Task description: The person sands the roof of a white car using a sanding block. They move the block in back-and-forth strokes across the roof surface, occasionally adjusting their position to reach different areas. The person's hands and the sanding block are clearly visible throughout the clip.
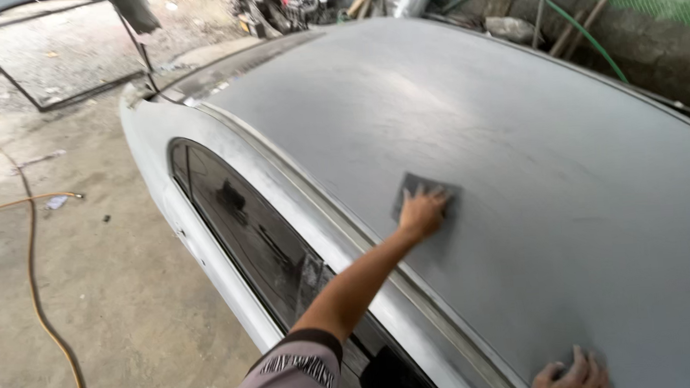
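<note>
Dark grey sandpaper sheet (423, 191) lies flat on matte grey car roof (515, 130), near side edge w/ window.

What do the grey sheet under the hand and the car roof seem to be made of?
Grey sheet: probably sandpaper, thin, flat and matte under the left hand. Car roof: likely sheet metal, dull grey with fine swirling scratches, so sanded or primed rather than glossy.

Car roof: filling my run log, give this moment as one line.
left hand flat on grey sanding sheet | right hand resting on car roof
</note>
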